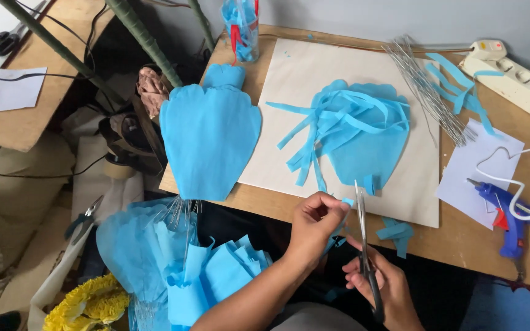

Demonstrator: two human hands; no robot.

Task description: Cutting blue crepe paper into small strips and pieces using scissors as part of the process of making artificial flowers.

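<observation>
Your left fingers are pinching the blue paper strip just beside the scissors your right hand is gripping, risking a nick.

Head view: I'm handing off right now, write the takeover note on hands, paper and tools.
Left hand: pinching a small blue paper piece at the table's near edge.
Right hand: gripping scissors, blades pointing up beside that piece.
On the pale board: a pile of cut blue strips on a petal shape; a large blue petal hangs over the left edge.
Wire bundle lies top right; blue glue gun rests at right.
Done: many strips cut.
Left: the held piece looks uncut; wires and glue gun lie untouched.
</observation>
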